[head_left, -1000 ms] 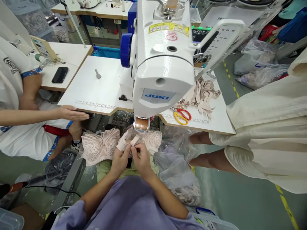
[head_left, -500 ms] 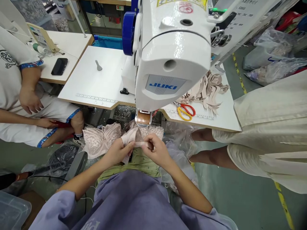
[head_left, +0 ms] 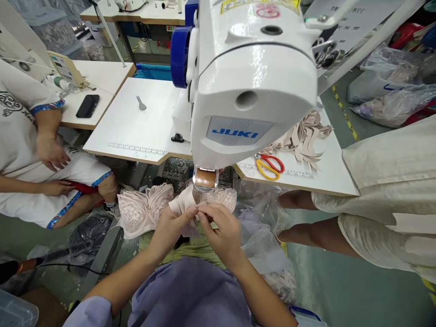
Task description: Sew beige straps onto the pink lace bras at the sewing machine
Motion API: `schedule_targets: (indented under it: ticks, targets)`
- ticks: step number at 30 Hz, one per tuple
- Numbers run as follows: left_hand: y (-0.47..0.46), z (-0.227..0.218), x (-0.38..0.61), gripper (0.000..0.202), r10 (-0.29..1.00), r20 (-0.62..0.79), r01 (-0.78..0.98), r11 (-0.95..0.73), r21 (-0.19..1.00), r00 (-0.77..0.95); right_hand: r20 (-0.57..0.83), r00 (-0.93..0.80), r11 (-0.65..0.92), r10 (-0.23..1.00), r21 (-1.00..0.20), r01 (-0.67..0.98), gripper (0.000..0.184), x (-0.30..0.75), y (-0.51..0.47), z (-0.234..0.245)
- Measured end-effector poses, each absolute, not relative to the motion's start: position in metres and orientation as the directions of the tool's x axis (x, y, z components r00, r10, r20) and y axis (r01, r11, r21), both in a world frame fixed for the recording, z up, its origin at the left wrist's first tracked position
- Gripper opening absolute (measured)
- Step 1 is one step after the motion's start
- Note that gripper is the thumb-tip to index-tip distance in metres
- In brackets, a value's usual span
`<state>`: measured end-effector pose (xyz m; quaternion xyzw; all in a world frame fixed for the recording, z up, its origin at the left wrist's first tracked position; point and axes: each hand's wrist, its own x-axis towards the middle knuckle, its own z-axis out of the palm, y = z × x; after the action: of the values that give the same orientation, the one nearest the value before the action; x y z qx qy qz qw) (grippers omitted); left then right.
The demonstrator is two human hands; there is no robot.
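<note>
My left hand (head_left: 170, 227) and my right hand (head_left: 220, 227) meet just below the head of a white JUKI sewing machine (head_left: 245, 91). Both pinch a pink lace bra (head_left: 150, 209) at its edge, where a narrow pale strip sticks up between the fingertips. Most of the bra spreads to the left over my lap. The machine's brown-capped lower end (head_left: 205, 178) hangs right above my fingers.
On the white table (head_left: 136, 131) lie red-and-yellow scissors (head_left: 269, 165) and a heap of beige fabric pieces (head_left: 303, 136). A seated person in white (head_left: 30, 150) is at the left, another person in cream clothes (head_left: 384, 200) at the right. Plastic bags (head_left: 262, 236) fill the floor.
My hands came back together and rose a little closer under the machine head. The seated person's hands shifted on their lap. The camera moved slightly.
</note>
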<state>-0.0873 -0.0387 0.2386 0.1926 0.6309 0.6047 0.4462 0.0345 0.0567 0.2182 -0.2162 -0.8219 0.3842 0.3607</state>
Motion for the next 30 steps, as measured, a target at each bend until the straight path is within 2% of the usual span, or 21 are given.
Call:
schedule_targets:
  ticks: [4, 10, 19, 24, 30]
  targets:
    - [-0.037, 0.237, -0.081, 0.035, 0.745, -0.377, -0.308, 0.239, 0.921, -0.550, 0.401, -0.624, 0.584, 0.670, -0.804, 0.110, 0.012, 0.032, 0.057, 0.213]
    - [-0.036, 0.233, -0.077, 0.038, 0.732, -0.357, -0.234, 0.270, 0.934, -0.580, 0.336, -0.620, 0.527, 0.709, -0.837, 0.150, 0.010, 0.035, 0.062, 0.211]
    - [-0.036, 0.233, -0.082, 0.037, 0.791, -0.315, -0.138, 0.286, 0.948, -0.525, 0.179, -0.678, 0.387, 0.713, -0.907, 0.168, 0.004, 0.039, 0.069, 0.219]
    - [-0.037, 0.232, -0.086, 0.033, 0.827, -0.290, -0.004, 0.329, 0.944, -0.481, 0.149, -0.747, 0.405, 0.647, -0.898, 0.172, 0.005, 0.046, 0.079, 0.223]
    - [-0.040, 0.233, -0.085, 0.028, 0.873, -0.136, 0.192, 0.251, 0.949, -0.469, 0.129, -0.808, 0.390, 0.575, -0.911, 0.131, 0.012, 0.054, 0.084, 0.231]
